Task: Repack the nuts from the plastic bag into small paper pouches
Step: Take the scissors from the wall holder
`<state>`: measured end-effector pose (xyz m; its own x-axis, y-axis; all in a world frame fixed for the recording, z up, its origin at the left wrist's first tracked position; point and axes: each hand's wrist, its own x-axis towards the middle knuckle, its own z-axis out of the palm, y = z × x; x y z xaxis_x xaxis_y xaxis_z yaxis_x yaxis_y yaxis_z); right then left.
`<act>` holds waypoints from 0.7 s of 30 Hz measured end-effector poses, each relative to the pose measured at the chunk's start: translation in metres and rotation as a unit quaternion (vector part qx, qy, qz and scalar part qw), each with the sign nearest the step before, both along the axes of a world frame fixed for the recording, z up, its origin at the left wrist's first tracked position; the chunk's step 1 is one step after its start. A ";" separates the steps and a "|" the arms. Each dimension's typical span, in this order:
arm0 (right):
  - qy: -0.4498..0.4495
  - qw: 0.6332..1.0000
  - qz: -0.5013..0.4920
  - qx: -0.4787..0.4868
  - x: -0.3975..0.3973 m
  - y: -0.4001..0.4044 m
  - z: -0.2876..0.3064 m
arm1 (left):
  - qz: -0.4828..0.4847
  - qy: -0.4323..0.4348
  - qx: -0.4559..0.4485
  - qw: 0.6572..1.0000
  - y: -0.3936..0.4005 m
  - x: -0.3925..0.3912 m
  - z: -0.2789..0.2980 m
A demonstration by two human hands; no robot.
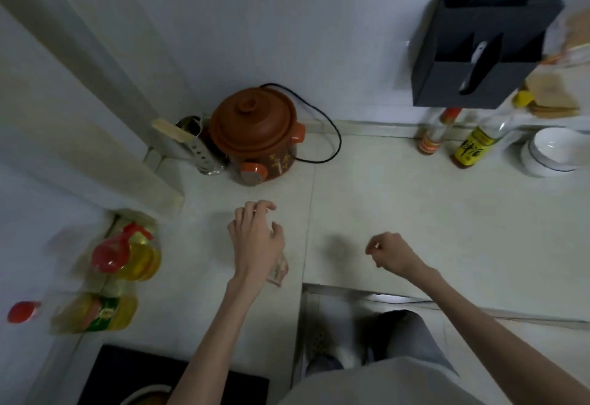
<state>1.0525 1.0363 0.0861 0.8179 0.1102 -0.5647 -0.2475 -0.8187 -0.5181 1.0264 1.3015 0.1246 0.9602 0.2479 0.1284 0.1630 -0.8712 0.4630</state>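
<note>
Head view of a pale counter (415, 213). The left hand (255, 238) is hovering over the counter, fingers loosely curled and spread; whether it is gripping anything cannot be told. A small brownish packet (280, 272), possibly a pouch or the bag, is showing just beneath that wrist, too blurred to identify. The right hand (391, 253) is hanging well apart to the right, fingers curled into a loose fist, nothing visible in it. A brown clay pot (255, 134) is standing behind the hands; oil bottles (131, 257) are lying at left, sauce bottles (472, 145) and white bowls (552, 152) are standing at right.
</note>
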 end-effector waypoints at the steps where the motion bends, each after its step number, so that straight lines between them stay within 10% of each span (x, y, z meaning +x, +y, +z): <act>1: 0.017 1.000 -0.024 0.002 0.000 -0.018 -0.002 | -0.023 -0.008 -0.018 1.000 -0.012 0.007 0.000; 9: -0.085 0.972 -0.197 0.097 0.095 -0.114 0.057 | -0.078 0.159 -0.302 0.937 -0.099 0.070 -0.022; 21: -0.195 0.922 -0.259 0.214 0.241 -0.183 0.164 | -0.082 0.225 -0.315 0.918 -0.193 0.121 -0.044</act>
